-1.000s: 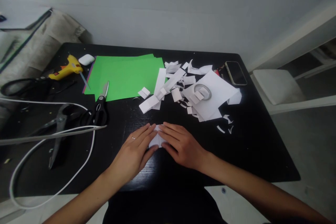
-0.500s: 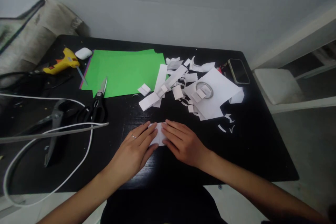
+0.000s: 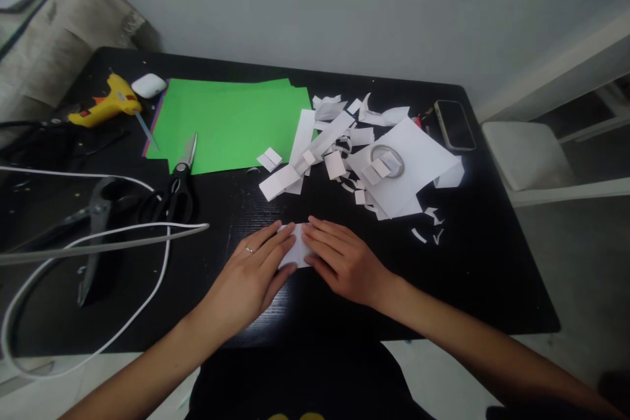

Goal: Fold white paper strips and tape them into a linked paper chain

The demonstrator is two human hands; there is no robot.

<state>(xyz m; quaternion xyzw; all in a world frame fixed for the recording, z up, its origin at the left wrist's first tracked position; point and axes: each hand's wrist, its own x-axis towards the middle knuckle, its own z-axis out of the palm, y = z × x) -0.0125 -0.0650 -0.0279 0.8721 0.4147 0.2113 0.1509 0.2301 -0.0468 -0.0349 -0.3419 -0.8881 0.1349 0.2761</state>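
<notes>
A small folded piece of white paper (image 3: pixel 298 251) lies on the black table in front of me, creased near its middle. My left hand (image 3: pixel 256 262) holds its left end down, the fingers close together on top and the thumb at the near edge. A ring sits on one of that hand's fingers. From the other side, my right hand (image 3: pixel 347 261) holds the right end with slightly bent fingers, its thumb low by the near edge. Both ends of the paper are hidden under my fingertips. Beyond my hands is a folded white paper strip (image 3: pixel 279 182).
Black scissors (image 3: pixel 180 187) rest partly on green sheets (image 3: pixel 231 121). To the left are a yellow glue gun (image 3: pixel 111 102), a white cable (image 3: pixel 165 269) and a dark metal tool (image 3: pixel 96 230). White paper sheets (image 3: pixel 418 151), a ring-shaped roll (image 3: pixel 401 161) and a phone (image 3: pixel 455 125) are at the right.
The view has shifted slightly, so the table's contents sit a little higher in the picture. Both hands stay on the paper in nearly the same pose.
</notes>
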